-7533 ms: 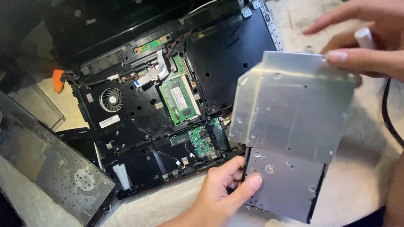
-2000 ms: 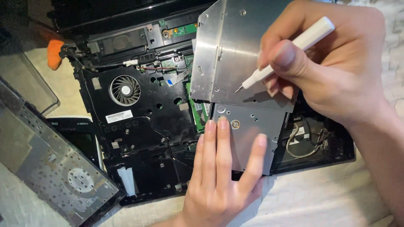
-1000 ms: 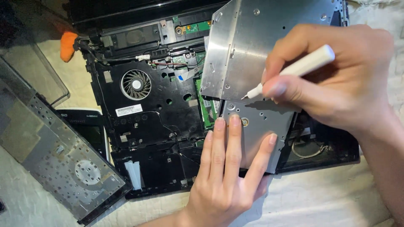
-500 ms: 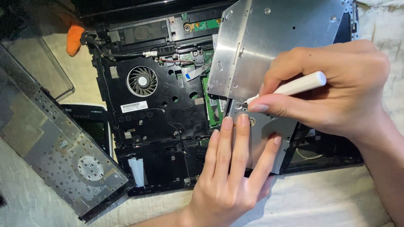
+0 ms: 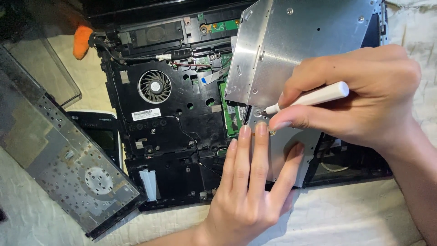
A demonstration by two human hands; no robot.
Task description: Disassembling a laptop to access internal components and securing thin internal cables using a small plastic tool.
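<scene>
Right hand (image 5: pixel 359 100) presses white screwdriver (image 5: pixel 309 97) onto drive (image 5: pixel 300 50)

Drive (image 5: pixel 305 41) on laptop base (image 5: pixel 173 150), fan (image 5: pixel 154 86) left — keyboard panel (image 5: pixel 68 159) perhaps leaning far left

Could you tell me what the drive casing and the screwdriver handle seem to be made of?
The drive casing looks like bare sheet metal: silver, brushed, faintly reflective, with stamped holes. The screwdriver handle, held in the right hand, looks like matte white plastic, smooth and evenly coloured, though a coated surface cannot be ruled out.
</scene>
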